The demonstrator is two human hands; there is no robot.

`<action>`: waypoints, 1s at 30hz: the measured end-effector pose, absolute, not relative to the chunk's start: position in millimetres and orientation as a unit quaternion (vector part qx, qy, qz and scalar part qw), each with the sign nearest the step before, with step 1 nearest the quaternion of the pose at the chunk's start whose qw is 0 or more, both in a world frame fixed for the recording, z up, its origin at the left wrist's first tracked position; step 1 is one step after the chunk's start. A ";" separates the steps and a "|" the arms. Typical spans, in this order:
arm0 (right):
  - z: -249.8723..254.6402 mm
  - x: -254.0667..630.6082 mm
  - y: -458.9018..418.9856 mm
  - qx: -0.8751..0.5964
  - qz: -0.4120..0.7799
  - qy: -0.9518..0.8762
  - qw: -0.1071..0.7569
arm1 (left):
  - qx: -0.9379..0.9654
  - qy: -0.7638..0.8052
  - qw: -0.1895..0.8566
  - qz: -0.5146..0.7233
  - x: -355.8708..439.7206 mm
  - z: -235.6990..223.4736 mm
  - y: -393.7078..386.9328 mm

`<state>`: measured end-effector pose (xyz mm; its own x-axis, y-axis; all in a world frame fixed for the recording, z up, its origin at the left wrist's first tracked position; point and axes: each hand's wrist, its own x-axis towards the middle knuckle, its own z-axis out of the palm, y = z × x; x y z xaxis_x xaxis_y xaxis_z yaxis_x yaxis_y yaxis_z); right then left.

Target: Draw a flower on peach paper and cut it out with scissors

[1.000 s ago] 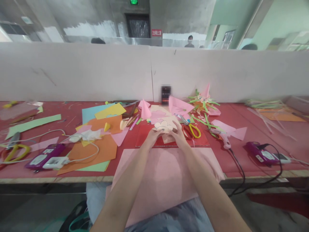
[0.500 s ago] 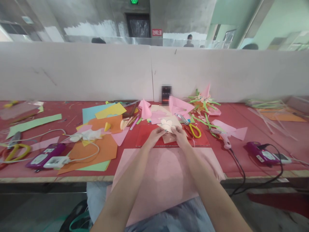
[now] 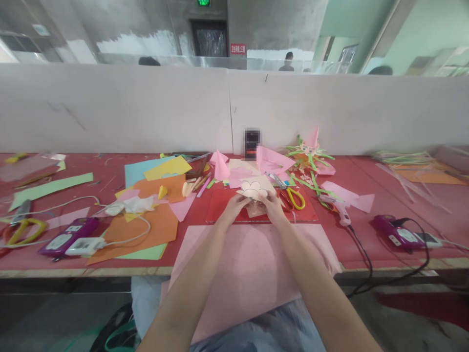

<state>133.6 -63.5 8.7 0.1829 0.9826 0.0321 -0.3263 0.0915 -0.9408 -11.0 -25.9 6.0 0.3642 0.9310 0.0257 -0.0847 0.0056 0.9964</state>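
Observation:
Between my two hands is a cream paper cutout with a scalloped, dark-outlined edge, like a flower or cloud. My left hand pinches its left side and my right hand pinches its right side. It is held just above a beige piece of paper and a red sheet. Scissors with yellow handles lie right beside my right hand. A large pink sheet spreads under my forearms, over the table edge and my lap.
To the left lie coloured papers, a purple power strip with white cables, and other scissors. On the right are a pink glue gun, its black cord, and another purple power strip. A paper figure stands near the white partition.
The cream cutout has tilted in my fingers, so more of its scalloped face shows. My hands have barely shifted, and the things on the table stay where they were.

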 end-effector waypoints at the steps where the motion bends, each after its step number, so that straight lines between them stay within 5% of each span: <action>1: 9.4 133.5 -63.9 -0.438 0.513 -0.384 0.631 | 0.567 0.374 0.600 0.423 -10.8 6.2 -26.2; 30: 6.4 133.0 -65.2 -0.453 0.506 -0.415 0.605 | 0.543 0.409 0.585 0.442 -7.1 7.2 -27.7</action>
